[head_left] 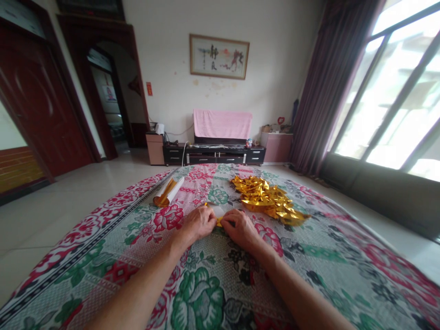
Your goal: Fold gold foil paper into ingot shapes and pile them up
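My left hand and my right hand meet low over the patterned cloth, fingers pinched. Between them is a small sheet of gold foil paper, its pale back partly showing. Most of the sheet is hidden by my fingers. Just beyond my right hand lies a pile of folded gold foil pieces, shiny and pointed. A curled stack of gold and white paper rests farther off, left of my left hand.
A flowered cloth covers the surface under my hands. Across the tiled floor stands a low black cabinet with a pink cloth over something on it. A purple curtain hangs by the window at right.
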Demonstrator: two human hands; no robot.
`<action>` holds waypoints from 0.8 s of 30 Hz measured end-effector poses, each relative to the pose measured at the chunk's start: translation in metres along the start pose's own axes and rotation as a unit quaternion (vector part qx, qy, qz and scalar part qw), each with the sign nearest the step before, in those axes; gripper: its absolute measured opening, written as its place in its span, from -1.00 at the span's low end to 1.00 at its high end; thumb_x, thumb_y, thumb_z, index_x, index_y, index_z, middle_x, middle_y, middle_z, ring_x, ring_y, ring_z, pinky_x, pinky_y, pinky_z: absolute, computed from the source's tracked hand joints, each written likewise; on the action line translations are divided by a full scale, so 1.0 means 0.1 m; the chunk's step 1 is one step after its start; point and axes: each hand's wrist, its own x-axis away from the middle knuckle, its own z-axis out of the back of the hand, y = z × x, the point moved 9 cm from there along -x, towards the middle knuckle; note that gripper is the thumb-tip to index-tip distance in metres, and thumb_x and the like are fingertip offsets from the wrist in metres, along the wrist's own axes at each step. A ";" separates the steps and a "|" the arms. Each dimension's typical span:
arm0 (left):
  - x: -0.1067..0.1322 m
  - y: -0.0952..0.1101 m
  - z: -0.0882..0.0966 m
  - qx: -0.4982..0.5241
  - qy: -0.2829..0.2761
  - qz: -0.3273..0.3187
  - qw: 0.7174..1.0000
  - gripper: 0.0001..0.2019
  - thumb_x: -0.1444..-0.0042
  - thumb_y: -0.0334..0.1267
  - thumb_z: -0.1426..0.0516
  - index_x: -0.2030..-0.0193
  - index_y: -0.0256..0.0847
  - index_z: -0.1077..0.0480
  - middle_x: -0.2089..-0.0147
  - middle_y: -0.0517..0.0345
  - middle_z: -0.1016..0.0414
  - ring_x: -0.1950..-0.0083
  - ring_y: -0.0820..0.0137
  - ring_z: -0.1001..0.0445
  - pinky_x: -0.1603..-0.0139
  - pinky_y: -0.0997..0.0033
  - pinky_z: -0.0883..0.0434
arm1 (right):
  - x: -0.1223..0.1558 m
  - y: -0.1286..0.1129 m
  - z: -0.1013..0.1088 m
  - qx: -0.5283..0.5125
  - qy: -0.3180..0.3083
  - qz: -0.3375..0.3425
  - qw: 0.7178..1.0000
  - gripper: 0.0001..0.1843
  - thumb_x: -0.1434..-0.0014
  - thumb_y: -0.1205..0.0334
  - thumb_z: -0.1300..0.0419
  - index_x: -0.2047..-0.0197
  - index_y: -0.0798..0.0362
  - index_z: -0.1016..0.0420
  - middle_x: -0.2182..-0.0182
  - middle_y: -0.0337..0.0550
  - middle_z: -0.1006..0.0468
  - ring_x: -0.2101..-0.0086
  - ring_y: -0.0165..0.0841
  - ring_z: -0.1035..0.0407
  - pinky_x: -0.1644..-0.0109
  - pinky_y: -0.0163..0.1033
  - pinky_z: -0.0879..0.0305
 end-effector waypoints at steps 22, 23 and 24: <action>0.01 0.00 -0.01 -0.010 -0.003 0.011 1.000 -0.84 -0.03 -0.30 -0.01 0.38 -0.21 -0.42 0.36 0.11 -0.45 0.31 0.41 -0.40 0.28 0.47 -0.28 | 0.01 0.04 0.00 -0.043 0.003 0.019 0.999 -0.75 0.04 0.49 -0.08 0.42 0.04 -0.54 0.38 -0.19 -0.52 0.31 -0.40 -0.36 0.15 -0.33 -0.22; 0.01 0.00 0.00 -0.009 -0.003 0.010 1.000 -0.84 -0.03 -0.30 -0.01 0.38 -0.21 -0.42 0.36 0.11 -0.45 0.31 0.41 -0.40 0.28 0.46 -0.28 | 0.01 0.04 0.01 -0.044 0.004 0.018 0.999 -0.75 0.05 0.49 -0.07 0.42 0.04 -0.53 0.39 -0.19 -0.52 0.31 -0.40 -0.36 0.15 -0.33 -0.23; 0.01 0.01 0.00 -0.009 -0.005 0.009 1.000 -0.84 -0.03 -0.30 -0.01 0.38 -0.21 -0.42 0.36 0.11 -0.45 0.31 0.41 -0.40 0.27 0.46 -0.28 | 0.02 0.04 0.01 -0.044 0.003 0.017 0.999 -0.75 0.05 0.49 -0.07 0.43 0.04 -0.53 0.39 -0.19 -0.52 0.31 -0.40 -0.37 0.15 -0.33 -0.23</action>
